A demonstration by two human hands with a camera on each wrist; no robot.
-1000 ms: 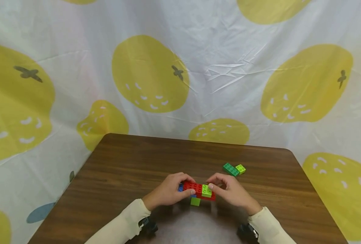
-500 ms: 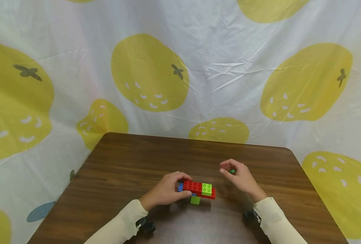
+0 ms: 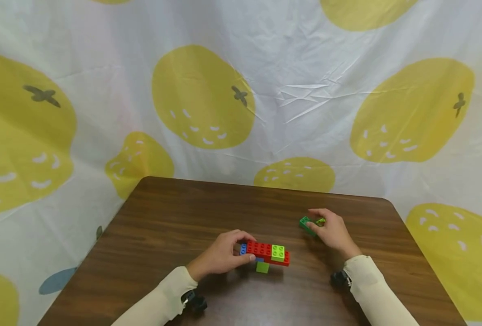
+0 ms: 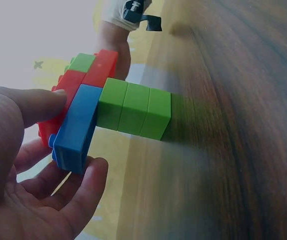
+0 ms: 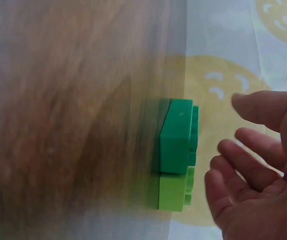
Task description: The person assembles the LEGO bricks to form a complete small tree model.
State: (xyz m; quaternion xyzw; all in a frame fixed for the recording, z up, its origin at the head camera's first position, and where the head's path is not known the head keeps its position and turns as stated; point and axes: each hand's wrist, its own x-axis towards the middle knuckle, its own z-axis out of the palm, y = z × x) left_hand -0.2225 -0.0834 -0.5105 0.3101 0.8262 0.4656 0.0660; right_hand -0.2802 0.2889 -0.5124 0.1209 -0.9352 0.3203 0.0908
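My left hand (image 3: 221, 253) grips a toy-brick build, thumb on the near side and fingers behind. Red bricks (image 3: 259, 248) form its upper part, with a lime brick (image 3: 278, 253) on top near the right end. In the left wrist view a blue brick (image 4: 76, 125) lies under the red ones, and a column of three lime bricks (image 4: 135, 107) reaches down to the table or just short of it. My right hand (image 3: 335, 233) hovers over a dark green brick (image 5: 176, 142) and a small lime brick (image 5: 172, 192), fingers spread, apart from both in the right wrist view.
The two loose bricks sit side by side, studs up, on the dark wooden table (image 3: 192, 208), toward its back right. Behind the table hangs a white curtain (image 3: 298, 108) printed with yellow fruit.
My right hand has left the lime brick on top of the build and moved right and away to the loose bricks. The left hand still holds the build in nearly the same place.
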